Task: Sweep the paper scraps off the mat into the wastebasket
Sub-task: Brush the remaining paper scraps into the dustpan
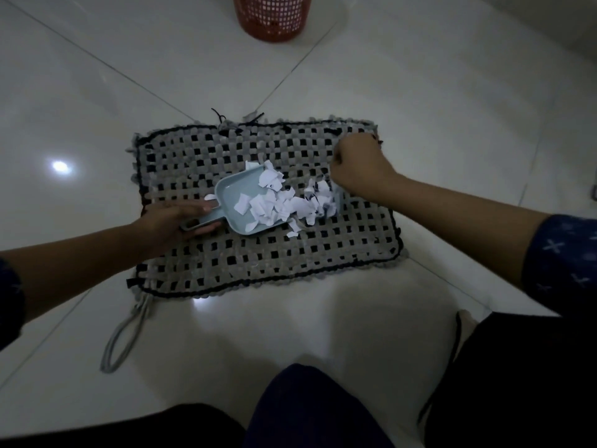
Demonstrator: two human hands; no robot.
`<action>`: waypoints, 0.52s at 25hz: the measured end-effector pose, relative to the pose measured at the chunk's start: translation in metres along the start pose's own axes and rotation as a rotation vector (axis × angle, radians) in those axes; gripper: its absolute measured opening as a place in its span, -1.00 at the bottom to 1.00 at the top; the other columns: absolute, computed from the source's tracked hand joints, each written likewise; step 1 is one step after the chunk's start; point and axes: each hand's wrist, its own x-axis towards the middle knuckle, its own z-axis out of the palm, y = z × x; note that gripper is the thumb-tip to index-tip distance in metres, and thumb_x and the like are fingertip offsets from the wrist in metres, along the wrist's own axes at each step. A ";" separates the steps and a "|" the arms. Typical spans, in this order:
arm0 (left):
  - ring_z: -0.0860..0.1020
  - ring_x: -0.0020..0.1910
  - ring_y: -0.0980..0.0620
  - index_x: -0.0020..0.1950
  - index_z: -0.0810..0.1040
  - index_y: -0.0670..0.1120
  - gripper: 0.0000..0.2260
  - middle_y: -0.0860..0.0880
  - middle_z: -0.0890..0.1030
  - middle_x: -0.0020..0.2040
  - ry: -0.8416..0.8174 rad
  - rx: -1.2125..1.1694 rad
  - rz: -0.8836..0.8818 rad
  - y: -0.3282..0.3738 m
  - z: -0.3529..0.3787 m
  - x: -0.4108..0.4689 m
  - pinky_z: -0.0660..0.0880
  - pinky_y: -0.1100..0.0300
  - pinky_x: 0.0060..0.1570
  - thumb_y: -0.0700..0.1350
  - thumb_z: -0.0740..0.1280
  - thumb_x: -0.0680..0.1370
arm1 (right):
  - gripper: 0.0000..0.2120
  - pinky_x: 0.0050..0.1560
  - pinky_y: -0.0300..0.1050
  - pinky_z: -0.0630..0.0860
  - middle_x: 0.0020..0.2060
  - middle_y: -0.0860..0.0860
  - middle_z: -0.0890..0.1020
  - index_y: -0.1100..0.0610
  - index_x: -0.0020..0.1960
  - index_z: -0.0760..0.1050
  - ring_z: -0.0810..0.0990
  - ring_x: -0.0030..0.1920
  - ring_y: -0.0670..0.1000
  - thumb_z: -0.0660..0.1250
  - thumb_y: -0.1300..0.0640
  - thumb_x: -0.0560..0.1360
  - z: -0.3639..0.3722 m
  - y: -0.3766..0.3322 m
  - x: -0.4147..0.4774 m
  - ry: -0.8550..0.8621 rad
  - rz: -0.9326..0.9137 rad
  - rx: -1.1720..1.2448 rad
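Note:
A grey and black woven mat (226, 263) lies on the white tiled floor. A light blue dustpan (237, 189) rests on its middle, mouth to the right. My left hand (174, 221) grips the pan's handle. White paper scraps (284, 202) are heaped at the pan's mouth, some inside and some on the mat. My right hand (358, 163) is closed around a small brush (336, 202) whose bristles stand just right of the scraps; the brush is mostly hidden by the hand. A red mesh wastebasket (273, 17) stands on the floor beyond the mat, cut off by the top edge.
A grey loop of cord (124, 334) trails from the mat's near left corner. My knees in dark cloth (323, 412) fill the lower edge of the view. A wall base (549, 24) runs along the far right.

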 end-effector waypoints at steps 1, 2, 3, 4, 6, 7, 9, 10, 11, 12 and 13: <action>0.59 0.12 -0.13 0.12 0.57 -0.29 -0.68 -0.16 0.59 0.16 -0.015 0.004 -0.008 -0.002 0.001 -0.001 0.61 0.18 -0.18 -0.26 0.39 0.38 | -0.68 -0.30 -0.14 0.32 -0.62 0.12 0.20 0.22 -0.49 0.21 0.18 -0.56 0.02 0.20 0.41 0.38 0.003 -0.010 0.002 0.001 0.000 0.034; 0.59 0.13 -0.14 0.11 0.58 -0.29 -0.71 -0.17 0.58 0.18 -0.028 0.008 -0.007 -0.004 0.001 -0.001 0.61 0.17 -0.16 -0.27 0.39 0.40 | -0.63 -0.28 -0.13 0.28 -0.61 0.08 0.15 0.17 -0.50 0.16 0.14 -0.55 -0.01 0.20 0.41 0.38 0.005 -0.021 0.004 -0.007 -0.001 0.061; 0.58 0.14 -0.15 0.09 0.58 -0.29 -0.75 -0.17 0.58 0.20 -0.032 0.008 -0.004 -0.004 0.002 -0.001 0.61 0.16 -0.15 -0.29 0.37 0.43 | -0.59 -0.27 -0.13 0.27 -0.60 0.06 0.13 0.15 -0.51 0.11 0.11 -0.54 -0.02 0.21 0.41 0.38 0.007 -0.031 0.006 -0.018 -0.006 0.079; 0.58 0.14 -0.15 0.08 0.59 -0.30 -0.78 -0.18 0.58 0.20 -0.026 0.009 -0.003 -0.004 0.002 -0.001 0.62 0.14 -0.14 -0.31 0.35 0.45 | -0.57 -0.28 -0.11 0.29 -0.59 0.05 0.13 0.12 -0.51 0.09 0.11 -0.54 -0.03 0.21 0.41 0.38 0.008 -0.041 0.007 -0.024 -0.013 0.093; 0.57 0.15 -0.15 0.07 0.59 -0.30 -0.80 -0.17 0.58 0.19 0.000 0.003 -0.008 -0.004 0.002 0.000 0.62 0.12 -0.11 -0.32 0.34 0.46 | -0.58 -0.33 -0.04 0.37 -0.60 0.07 0.17 0.13 -0.52 0.12 0.14 -0.55 -0.01 0.22 0.40 0.37 0.012 -0.055 0.008 -0.042 -0.012 0.098; 0.57 0.15 -0.15 0.07 0.59 -0.30 -0.80 -0.17 0.59 0.19 0.001 -0.004 -0.008 -0.004 0.002 0.000 0.62 0.11 -0.10 -0.33 0.34 0.46 | -0.63 -0.35 0.06 0.43 -0.61 0.13 0.24 0.19 -0.54 0.19 0.22 -0.56 0.04 0.22 0.40 0.37 0.014 -0.060 0.008 -0.048 -0.012 0.093; 0.57 0.16 -0.16 0.05 0.60 -0.30 -0.81 -0.18 0.59 0.19 -0.005 -0.014 -0.015 -0.004 0.003 -0.001 0.62 0.10 -0.09 -0.34 0.34 0.46 | -0.81 -0.21 0.20 0.59 -0.44 0.37 0.54 0.45 -0.38 0.49 0.54 -0.39 0.30 0.23 0.40 0.37 0.021 -0.064 0.009 -0.090 -0.026 0.077; 0.57 0.16 -0.15 0.06 0.60 -0.30 -0.81 -0.18 0.59 0.19 -0.009 -0.013 -0.022 -0.003 0.003 -0.001 0.62 0.12 -0.10 -0.34 0.33 0.47 | -0.82 -0.08 0.26 0.60 -0.26 0.43 0.62 0.50 -0.20 0.57 0.61 -0.19 0.36 0.24 0.39 0.38 0.023 -0.066 0.010 -0.103 -0.040 0.074; 0.57 0.16 -0.15 0.09 0.59 -0.29 -0.79 -0.19 0.58 0.20 -0.024 -0.007 -0.028 -0.002 0.003 -0.001 0.62 0.15 -0.13 -0.34 0.31 0.48 | -0.79 -0.01 0.30 0.58 -0.13 0.43 0.63 0.50 -0.08 0.57 0.62 -0.08 0.36 0.24 0.39 0.38 0.022 -0.066 0.012 -0.110 -0.052 0.068; 0.57 0.15 -0.14 0.13 0.57 -0.28 -0.77 -0.19 0.57 0.21 -0.044 0.000 -0.036 0.000 0.003 -0.001 0.61 0.18 -0.16 -0.33 0.29 0.49 | -0.77 -0.01 0.28 0.58 -0.08 0.42 0.64 0.49 -0.03 0.57 0.63 -0.06 0.34 0.25 0.40 0.38 0.019 -0.068 0.014 -0.116 -0.060 0.069; 0.58 0.15 -0.13 0.17 0.55 -0.28 -0.75 -0.19 0.57 0.22 -0.065 0.006 -0.044 0.002 0.003 -0.001 0.60 0.21 -0.18 -0.32 0.27 0.51 | -0.77 -0.07 0.20 0.63 -0.07 0.39 0.65 0.46 -0.02 0.59 0.65 -0.12 0.30 0.26 0.40 0.39 0.014 -0.070 0.015 -0.129 -0.066 0.073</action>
